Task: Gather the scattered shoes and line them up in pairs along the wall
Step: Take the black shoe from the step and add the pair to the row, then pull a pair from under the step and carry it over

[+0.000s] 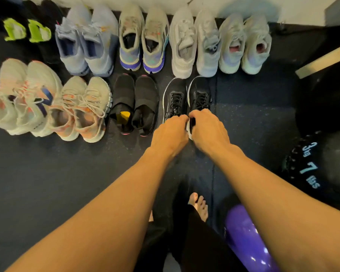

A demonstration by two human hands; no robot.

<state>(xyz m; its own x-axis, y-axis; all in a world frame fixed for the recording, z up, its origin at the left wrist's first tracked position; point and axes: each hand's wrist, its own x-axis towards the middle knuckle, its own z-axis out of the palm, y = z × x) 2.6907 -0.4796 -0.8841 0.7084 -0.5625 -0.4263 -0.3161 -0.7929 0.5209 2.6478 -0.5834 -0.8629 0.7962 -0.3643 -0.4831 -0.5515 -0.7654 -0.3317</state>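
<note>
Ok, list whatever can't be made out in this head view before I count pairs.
Head view only:
Heels of the black lace-up pair: covered by the left hand and right hand gripping them.
The black shoes with neon-green tabs, far left: outlines lost in shadow.
The purple object, bottom right: cut by the bottom edge, partly behind the right forearm.

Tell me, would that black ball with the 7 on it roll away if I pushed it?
Probably only a little: the black ball looks round and sits on flat floor. It is likely heavy for its size, since its label reads 3kg. Its dotted surface probably gives grip.
</note>
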